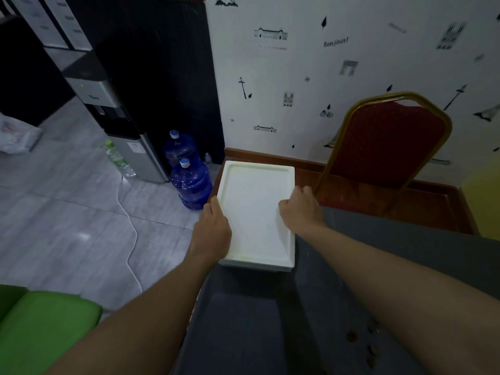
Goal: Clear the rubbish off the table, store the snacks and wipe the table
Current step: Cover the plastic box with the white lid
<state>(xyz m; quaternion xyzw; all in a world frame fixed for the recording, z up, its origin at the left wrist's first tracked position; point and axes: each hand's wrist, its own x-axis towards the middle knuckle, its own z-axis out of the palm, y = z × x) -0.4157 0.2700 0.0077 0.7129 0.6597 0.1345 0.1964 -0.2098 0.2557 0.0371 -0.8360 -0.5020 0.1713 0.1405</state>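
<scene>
A white foam box lid lies flat in front of me, over the far left corner of the dark grey table. My left hand grips its left edge and my right hand grips its right edge. The lid's raised rim faces up. What sits under the lid is hidden. A few small brown scraps lie on the table near my right forearm.
A red chair with a gold frame stands beyond the table against the patterned wall. Two blue water jugs and a water dispenser stand on the tiled floor at left. A white cable crosses the floor. A green seat is at lower left.
</scene>
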